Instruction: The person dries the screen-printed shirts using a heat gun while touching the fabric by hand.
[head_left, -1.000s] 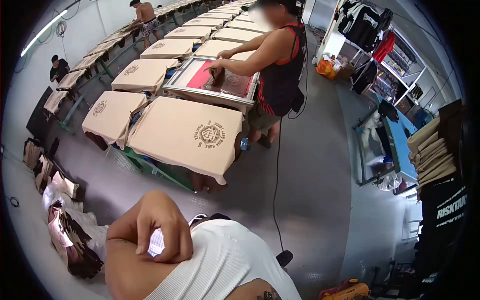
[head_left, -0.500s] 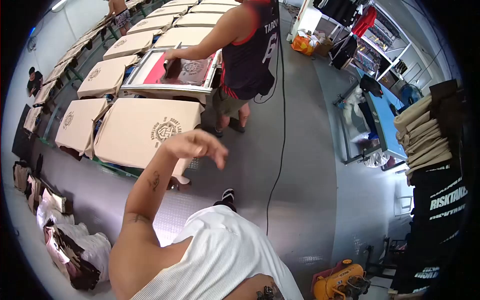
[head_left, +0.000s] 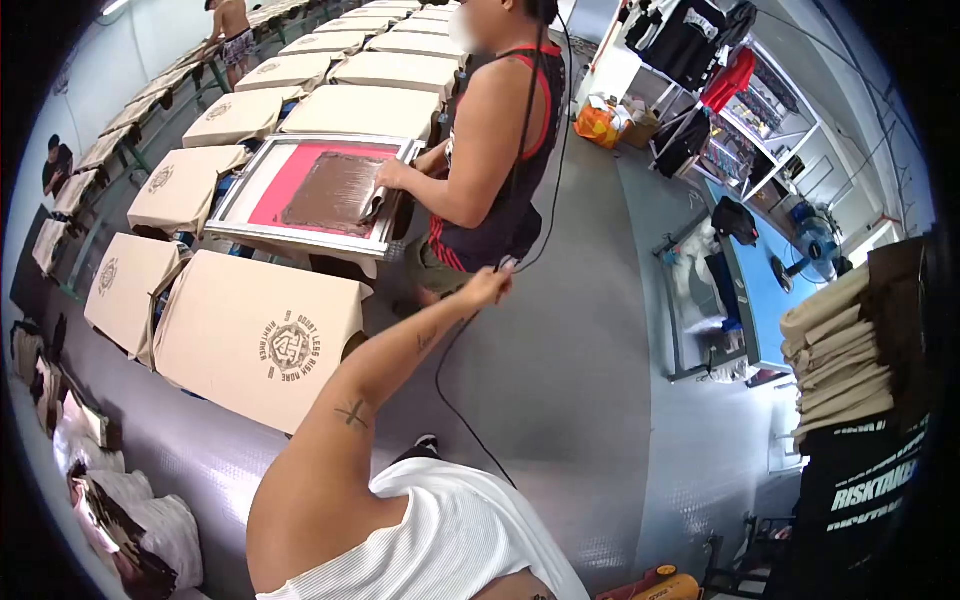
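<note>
My left hand point(head_left: 490, 287) is stretched out forward, its fingers closed on a black cable point(head_left: 551, 215). From the hand the cable runs up past a co-worker and down in a curve to the floor. Something small and pale shows at my fingertips, too small to name. My right hand is out of the picture. Just beyond my hand the co-worker point(head_left: 487, 150) stands at a framed screen point(head_left: 222, 226), both hands at its right side, where brown ink covers part of a pink area.
Beige printed shirts point(head_left: 255, 325) lie on long rows of boards at the left. Two more people are farther back. At the right are a blue table point(head_left: 757, 290) with a fan point(head_left: 815, 245), hanging shirts point(head_left: 875, 480) and a clothes rack. An orange machine point(head_left: 665, 588) sits at the bottom.
My left arm has reached forward, and its hand has closed on the cable, which is now pulled out of its earlier line. The co-worker's hands have moved to the screen's right side.
</note>
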